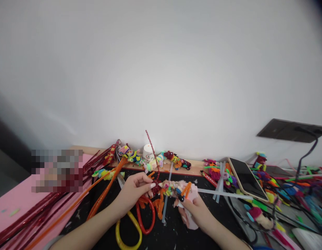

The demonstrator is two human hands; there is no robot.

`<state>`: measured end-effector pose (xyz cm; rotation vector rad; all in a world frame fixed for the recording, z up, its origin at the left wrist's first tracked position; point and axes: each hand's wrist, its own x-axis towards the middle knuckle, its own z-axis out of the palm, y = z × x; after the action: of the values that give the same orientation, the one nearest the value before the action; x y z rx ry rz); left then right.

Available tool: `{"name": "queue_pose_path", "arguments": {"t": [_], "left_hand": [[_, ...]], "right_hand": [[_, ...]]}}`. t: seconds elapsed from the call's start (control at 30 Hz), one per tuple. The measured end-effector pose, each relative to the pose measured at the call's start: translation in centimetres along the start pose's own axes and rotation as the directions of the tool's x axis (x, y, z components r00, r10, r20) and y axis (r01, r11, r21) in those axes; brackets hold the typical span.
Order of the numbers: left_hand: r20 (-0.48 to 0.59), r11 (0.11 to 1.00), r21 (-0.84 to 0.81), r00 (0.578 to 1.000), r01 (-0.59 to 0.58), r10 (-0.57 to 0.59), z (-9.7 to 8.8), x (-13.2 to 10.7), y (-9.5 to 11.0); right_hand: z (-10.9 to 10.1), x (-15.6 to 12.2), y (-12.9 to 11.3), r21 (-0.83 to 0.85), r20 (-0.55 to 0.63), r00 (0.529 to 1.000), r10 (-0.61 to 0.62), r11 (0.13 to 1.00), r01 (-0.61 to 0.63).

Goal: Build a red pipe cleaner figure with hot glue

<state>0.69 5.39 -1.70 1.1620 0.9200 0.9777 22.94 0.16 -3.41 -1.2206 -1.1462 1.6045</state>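
Observation:
My left hand [135, 191] pinches the dark red glittery end of a small colourful pipe-cleaner figure [174, 187]. From that end a red tinsel pipe cleaner [152, 147] sticks up, its tip free. My right hand [194, 210] is closed around the figure's other end, together with a pale pink sheet [192, 191] that lies partly under the fingers. Orange fuzzy pieces [159, 207] hang close below the figure. Beneath my left wrist lie scissors with a red and a yellow handle [145, 231]; their blades are partly hidden. A translucent stick [166, 205] rests behind the figure.
Red tinsel stems [43, 213] and orange stems [94, 205] lie at the left. Several finished figures and a white cup [148, 152] line a wooden strip by the wall. A phone [247, 178], crossed translucent sticks [220, 192], cables and loose pipe cleaners crowd the right.

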Motion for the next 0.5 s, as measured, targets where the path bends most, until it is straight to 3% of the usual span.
{"name": "queue_pose_path", "arguments": {"t": [0.5], "left_hand": [[-0.028,1.000,-0.019,1.000,0.005,-0.005,0.16,-0.01,0.26]], "right_hand": [[0.14,0.08,-0.46,-0.049,0.013,1.000,0.011,0.999,-0.010]]}}
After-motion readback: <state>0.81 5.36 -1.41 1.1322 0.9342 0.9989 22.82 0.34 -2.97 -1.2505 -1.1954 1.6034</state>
